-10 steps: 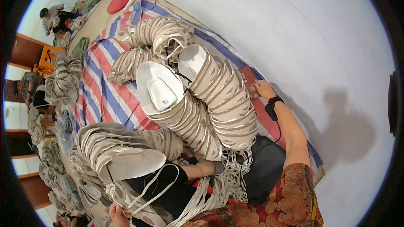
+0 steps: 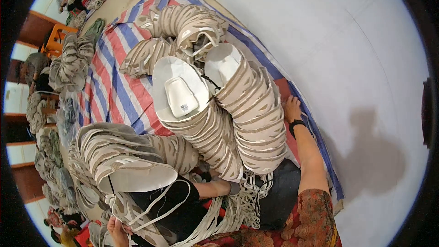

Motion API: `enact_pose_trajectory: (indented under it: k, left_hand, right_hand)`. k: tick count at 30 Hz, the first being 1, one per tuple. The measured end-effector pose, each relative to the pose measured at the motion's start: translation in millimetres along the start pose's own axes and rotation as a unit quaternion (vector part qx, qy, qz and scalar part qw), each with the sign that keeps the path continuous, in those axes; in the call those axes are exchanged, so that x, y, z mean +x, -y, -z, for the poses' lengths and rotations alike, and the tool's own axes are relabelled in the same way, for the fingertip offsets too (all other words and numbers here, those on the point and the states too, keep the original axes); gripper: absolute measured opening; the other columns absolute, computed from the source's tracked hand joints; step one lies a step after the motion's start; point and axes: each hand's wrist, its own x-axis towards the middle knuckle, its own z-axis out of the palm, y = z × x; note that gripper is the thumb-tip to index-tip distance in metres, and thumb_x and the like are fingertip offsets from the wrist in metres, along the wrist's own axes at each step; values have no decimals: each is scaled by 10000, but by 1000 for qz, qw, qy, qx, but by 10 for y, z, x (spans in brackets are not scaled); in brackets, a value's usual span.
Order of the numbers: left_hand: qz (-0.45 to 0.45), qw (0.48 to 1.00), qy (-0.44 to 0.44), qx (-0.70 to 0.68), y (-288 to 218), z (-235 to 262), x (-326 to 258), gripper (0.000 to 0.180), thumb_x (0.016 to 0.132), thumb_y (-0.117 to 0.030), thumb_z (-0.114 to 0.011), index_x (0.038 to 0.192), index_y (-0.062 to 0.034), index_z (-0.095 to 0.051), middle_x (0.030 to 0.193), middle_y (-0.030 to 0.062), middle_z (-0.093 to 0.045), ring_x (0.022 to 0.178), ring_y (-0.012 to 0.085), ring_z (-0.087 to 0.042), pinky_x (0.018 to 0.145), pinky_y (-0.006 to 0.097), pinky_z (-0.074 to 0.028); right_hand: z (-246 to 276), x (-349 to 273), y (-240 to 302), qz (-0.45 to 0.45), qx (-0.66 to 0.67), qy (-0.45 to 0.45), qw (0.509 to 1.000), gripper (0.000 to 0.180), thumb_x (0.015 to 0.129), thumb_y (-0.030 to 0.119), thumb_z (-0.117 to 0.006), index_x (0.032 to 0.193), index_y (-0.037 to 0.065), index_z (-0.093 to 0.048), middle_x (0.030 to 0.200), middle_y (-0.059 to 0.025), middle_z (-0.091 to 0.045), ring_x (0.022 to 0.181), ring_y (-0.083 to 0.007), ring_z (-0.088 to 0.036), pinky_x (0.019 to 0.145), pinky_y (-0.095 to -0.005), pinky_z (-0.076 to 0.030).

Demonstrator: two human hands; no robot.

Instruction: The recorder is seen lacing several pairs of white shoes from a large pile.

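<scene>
At the lower left, my left hand (image 2: 118, 231) is closed on the edge of a beige shoe upper (image 2: 130, 215), where a pale flat shoelace (image 2: 160, 215) threads through and loops out to the right. My right arm stretches out to the right side. There my right hand (image 2: 292, 109) lies with fingers extended, at a red-brown flat patch (image 2: 282, 87) beside the stacks; nothing shows in it. Two long stacks of nested uppers (image 2: 258, 123) lie in front of me. A white moulded plastic piece (image 2: 181, 98) sits in the mouth of the left stack.
A bundle of pale laces (image 2: 219, 222) hangs across my lap. More stacked uppers (image 2: 123, 155) lean at the left, and others (image 2: 187, 23) lie farther off on the striped tarp (image 2: 119, 96). A white wall (image 2: 356, 55) borders the right. Several people sit along the far left among piles.
The view has shifted, so the stacks appear slightly moved. My right hand's fingers have gone from bent over the red-brown patch to extended. My left hand stays at the upper.
</scene>
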Motion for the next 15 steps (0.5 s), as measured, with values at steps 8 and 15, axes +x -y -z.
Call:
enact_pose_trajectory:
  k: [8,15]
  left_hand:
    - [-70,994,-59,-58,202,87,95,172,898,-186,-486,850,-24,-516,515,53,-527,358,127,-498,315,235,-415]
    - [-88,994,-2,-61,162,62,66,168,910,-196,-481,847,-43,-509,523,38,-536,363,107,-494,307,208,-385]
  right_hand:
    - [273,-242,-56,-27,40,38,998,528,790,111,-524,1269,18,-322,1034,-199,-481,959,-381,-450,768,-457,-414]
    - [882,-1025,-536,-201,422,283,838,560,750,195,-669,1182,-34,-395,986,-136,-544,907,-225,-527,744,-332,-433]
